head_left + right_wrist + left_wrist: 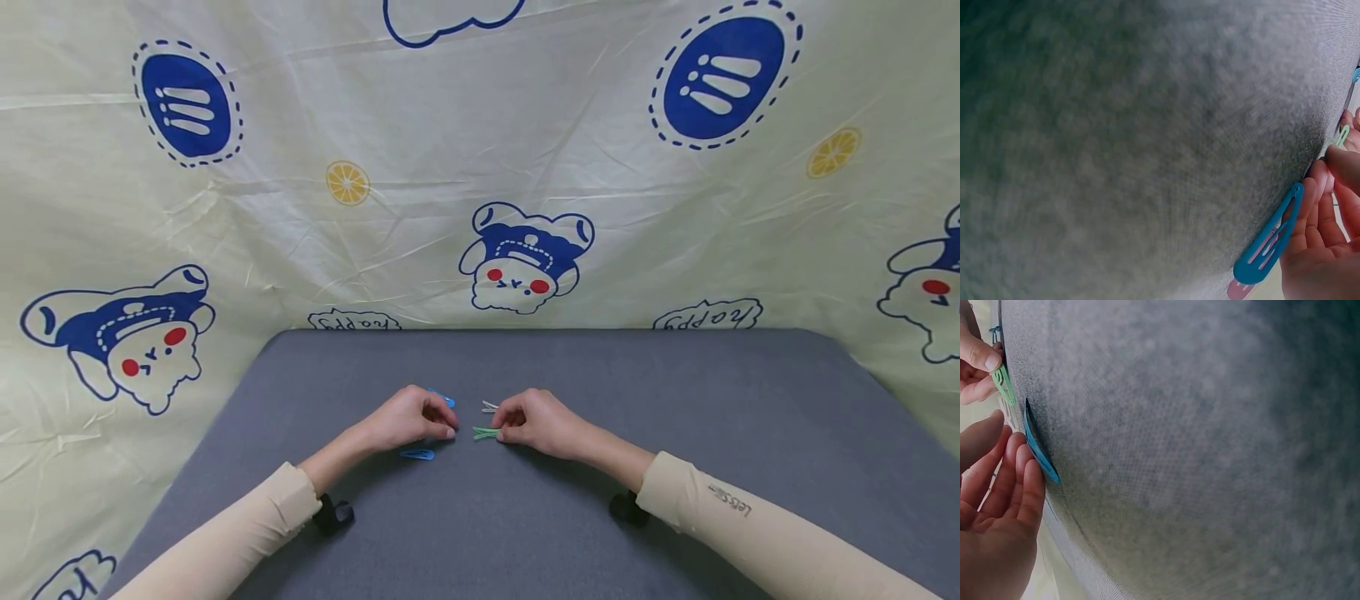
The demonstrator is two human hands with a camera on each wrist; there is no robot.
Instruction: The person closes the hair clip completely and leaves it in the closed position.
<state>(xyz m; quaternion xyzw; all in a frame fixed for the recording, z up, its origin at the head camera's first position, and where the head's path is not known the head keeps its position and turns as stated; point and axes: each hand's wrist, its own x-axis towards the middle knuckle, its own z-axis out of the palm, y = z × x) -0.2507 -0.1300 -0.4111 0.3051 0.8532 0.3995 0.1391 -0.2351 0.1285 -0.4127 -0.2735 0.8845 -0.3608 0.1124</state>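
Note:
My right hand (542, 423) pinches a green snap hair clip (486, 433) between thumb and fingers, and its split end points toward my left hand (412, 417). That left hand has loosely bent fingers with nothing between them. In the left wrist view, a blue hair clip (1040, 450) lies right beside its fingers. The head view shows one blue clip (417, 455) on the near side of the left hand and another blue clip (444, 398) beyond it. A whitish clip (490, 407) is partly covered by the right hand.
Close to the right hand in the right wrist view are a blue clip (1266, 244) and part of a pink clip (1239, 289); the head view does not show these two. A grey cloth-covered table (525, 533) lies beneath, with a printed curtain (420, 250) behind it.

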